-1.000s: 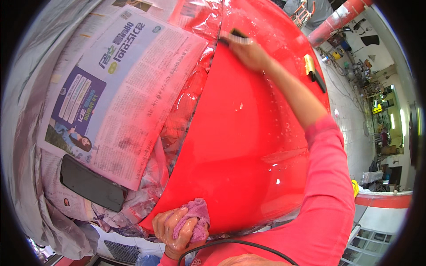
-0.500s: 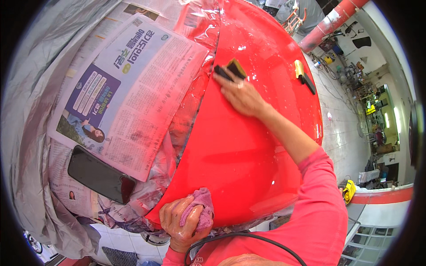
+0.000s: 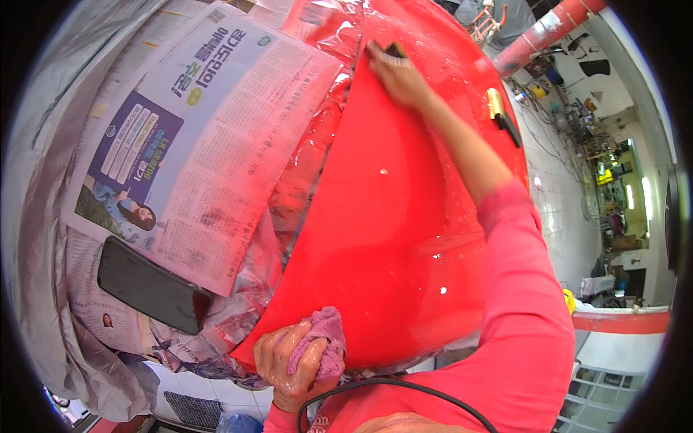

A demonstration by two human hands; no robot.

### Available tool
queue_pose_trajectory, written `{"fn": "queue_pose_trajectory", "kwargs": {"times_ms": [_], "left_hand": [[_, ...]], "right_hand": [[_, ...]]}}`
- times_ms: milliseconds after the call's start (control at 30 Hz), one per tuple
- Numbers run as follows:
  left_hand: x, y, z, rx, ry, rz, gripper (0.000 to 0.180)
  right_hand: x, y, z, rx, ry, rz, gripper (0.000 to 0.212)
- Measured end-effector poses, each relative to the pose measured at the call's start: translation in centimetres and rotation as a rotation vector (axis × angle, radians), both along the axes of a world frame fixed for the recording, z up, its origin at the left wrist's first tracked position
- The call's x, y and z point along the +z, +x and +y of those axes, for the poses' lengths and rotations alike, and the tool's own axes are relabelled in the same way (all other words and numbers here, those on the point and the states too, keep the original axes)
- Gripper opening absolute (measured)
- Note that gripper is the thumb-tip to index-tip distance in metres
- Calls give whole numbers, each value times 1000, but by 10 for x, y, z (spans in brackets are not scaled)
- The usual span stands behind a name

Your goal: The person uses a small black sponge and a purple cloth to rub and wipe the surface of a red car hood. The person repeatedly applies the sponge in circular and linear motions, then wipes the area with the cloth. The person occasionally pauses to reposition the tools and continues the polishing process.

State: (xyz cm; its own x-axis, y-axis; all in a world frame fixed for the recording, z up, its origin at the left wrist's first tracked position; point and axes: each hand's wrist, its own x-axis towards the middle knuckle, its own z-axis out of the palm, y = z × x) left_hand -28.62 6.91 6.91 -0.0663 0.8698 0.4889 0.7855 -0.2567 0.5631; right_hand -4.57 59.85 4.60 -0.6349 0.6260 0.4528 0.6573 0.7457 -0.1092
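My left hand [image 3: 283, 359] is closed round a bunched, damp pink-purple cloth [image 3: 326, 339] at the near corner of a glossy red car hood [image 3: 375, 238]. Far up the hood, my right arm is stretched out. My right hand [image 3: 401, 78] presses a small dark-and-yellow hand block [image 3: 395, 50] against the wet surface, with the fingers mostly covering it. Water drops and streaks shine on the paint around it. At the hood's right edge lies a tool with a yellow head and black handle [image 3: 503, 117].
Left of the hood, newspaper sheets [image 3: 238, 137] and clear plastic film [image 3: 303, 180] cover the car. A black smartphone [image 3: 153, 283] rests on the paper. Grey sheeting [image 3: 43, 180] hangs at far left. A black cable [image 3: 390, 382] crosses before my chest. Beyond the hood is a tiled floor [image 3: 563, 209].
My right hand has slid the block farther away up the hood, near its left edge. My left hand still grips the cloth at the near corner. The view has shifted slightly.
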Motion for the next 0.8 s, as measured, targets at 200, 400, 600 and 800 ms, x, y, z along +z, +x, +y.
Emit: {"fn": "queue_pose_trajectory", "kwargs": {"times_ms": [200,400,600,800], "left_hand": [[1,2,0,-25,-16,3,34],[-9,1,0,-76,79,1,34],[0,2,0,0,9,42,41],[2,4,3,-67,13,11,40]], "right_hand": [[31,60,-207,272,30,-139,56],[4,155,90,-311,210,-251,41],[-14,73,-37,-31,162,-380,39],[40,97,-297,101,-285,-143,57]]}}
